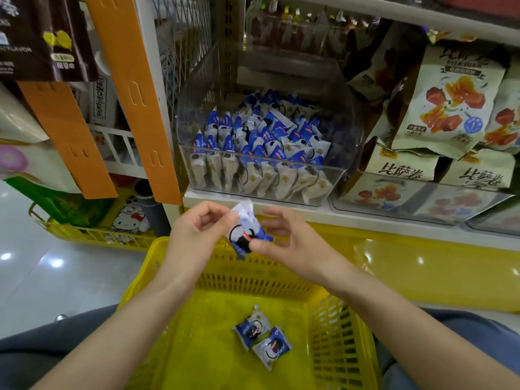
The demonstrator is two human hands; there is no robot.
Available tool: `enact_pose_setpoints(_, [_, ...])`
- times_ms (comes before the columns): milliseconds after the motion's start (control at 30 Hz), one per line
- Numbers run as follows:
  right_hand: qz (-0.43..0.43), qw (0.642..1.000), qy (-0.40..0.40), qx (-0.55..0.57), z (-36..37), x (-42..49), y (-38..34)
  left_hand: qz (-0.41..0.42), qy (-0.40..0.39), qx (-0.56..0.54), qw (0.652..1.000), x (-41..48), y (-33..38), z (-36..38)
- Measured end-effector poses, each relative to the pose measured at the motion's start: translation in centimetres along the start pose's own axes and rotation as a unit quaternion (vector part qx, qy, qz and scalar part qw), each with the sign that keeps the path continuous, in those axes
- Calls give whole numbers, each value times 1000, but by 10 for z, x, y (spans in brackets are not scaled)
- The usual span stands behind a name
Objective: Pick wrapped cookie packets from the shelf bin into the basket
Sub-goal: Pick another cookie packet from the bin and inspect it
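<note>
Okay, left hand and right hand both pinch one crinkly blue-and-white held packet by its edges, thumb against forefinger, other fingers loosely curled, above the yellow slotted plastic basket; its print is too blurred to read. Two loose packets of the same glossy film lie touching on the basket floor, and the clear hard-plastic bin on the white shelf holds many more bin packets, front row upright. Beside the bin, pale matte bags read 比萨卷; a brown bag top left shows "FLAVOR".
</note>
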State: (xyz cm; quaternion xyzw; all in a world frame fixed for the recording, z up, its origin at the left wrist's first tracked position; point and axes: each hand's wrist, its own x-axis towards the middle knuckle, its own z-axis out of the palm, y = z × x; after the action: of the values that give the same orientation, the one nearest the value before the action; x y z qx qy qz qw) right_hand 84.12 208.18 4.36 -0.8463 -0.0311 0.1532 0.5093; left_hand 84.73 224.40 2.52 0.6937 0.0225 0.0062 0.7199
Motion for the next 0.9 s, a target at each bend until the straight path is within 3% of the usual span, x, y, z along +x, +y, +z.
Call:
enact_pose_setpoints(133, [-75, 996, 36, 42, 0, 2, -7, 23, -33, 32, 999, -6, -2, 7])
enact_pose_setpoints(267, [-62, 993, 71, 76, 2, 3, -4, -13, -37, -8, 999, -7, -2, 10])
enact_pose_setpoints(367, [-54, 993, 58, 84, 6, 2, -2, 16, -20, 38, 999, -7, -2, 11])
enact_pose_setpoints(533, [-111, 988, 110, -5, 10, 2, 1, 6, -39, 47, 998, -7, -1, 10])
enact_pose_setpoints(667, [-203, 952, 149, -175, 11, -2, 2, -55, -59, 23, 997, -7, -5, 10])
enact_pose_setpoints(733, [-200, 950, 163, -177, 10, -1, 2, -52, -53, 28, 997, -5, -7, 12])
enact_pose_setpoints(800, [-182, 955, 193, -132, 7, 2, 2, -27, -30, 64, 997, -2, -7, 13])
enact_pose_setpoints(900, [-175, 953, 239, -62, 1, 2, 0, 30, 5, 209, 977, 0, -9, 10])
